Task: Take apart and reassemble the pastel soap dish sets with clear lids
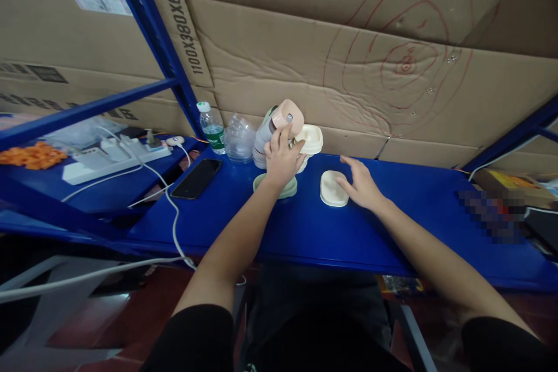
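Observation:
My left hand (282, 158) is over a leaning stack of pale containers (260, 145), its fingers apart and slightly bent. The fingertips reach the lower edge of a peach-pink rounded piece (290, 116) tilted on top; whether they press on it I cannot tell. Just right of these fingers sit cream lidded containers (311, 139). Under my left wrist lies a pale green lid-like piece (288, 189), partly hidden. My right hand (362, 185) is open, fingers stretched out, with the thumb at the right edge of a cream rounded-square lid (333, 189) flat on the table.
On the blue table (300, 232) stand clear plastic cups (239, 138) and a water bottle (213, 129), with a black phone (197, 179) nearby. Left are a power strip (117, 157), white cables and orange pieces (32, 155). Cardboard (279, 52) and blue posts close off the back.

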Available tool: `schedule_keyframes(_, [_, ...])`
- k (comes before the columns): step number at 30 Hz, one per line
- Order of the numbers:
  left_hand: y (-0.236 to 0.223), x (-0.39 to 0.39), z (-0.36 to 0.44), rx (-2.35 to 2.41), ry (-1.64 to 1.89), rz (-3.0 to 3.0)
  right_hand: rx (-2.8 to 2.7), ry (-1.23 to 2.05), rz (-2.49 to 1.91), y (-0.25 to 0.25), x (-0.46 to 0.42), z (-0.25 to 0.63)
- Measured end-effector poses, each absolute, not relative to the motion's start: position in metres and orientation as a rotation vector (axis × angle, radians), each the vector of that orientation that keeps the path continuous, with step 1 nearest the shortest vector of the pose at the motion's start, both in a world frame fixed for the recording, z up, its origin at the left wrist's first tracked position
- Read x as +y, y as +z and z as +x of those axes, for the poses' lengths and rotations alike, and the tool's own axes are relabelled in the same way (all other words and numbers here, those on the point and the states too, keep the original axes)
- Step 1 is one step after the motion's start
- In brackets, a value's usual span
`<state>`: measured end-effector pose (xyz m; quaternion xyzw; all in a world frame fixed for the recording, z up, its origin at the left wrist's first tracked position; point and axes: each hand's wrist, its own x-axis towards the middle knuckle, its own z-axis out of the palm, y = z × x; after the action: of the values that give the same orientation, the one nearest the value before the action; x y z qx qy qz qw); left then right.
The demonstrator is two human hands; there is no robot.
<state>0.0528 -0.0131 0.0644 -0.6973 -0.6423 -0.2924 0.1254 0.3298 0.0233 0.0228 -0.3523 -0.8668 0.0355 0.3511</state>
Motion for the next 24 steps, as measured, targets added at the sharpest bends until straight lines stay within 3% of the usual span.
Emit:
schedule_keyframes(6, [0.066, -0.018, 0.055, -1.907, -0.829, -1.999, -2.080, 0.496, -0.880, 0.030, 0.088, 0.264])
schedule_keyframes(24, [0.037, 0.004, 0.033, -1.662, -1.210, -1.796, -1.863, 0.784, -0.864, 0.022, 0.098, 0.232])
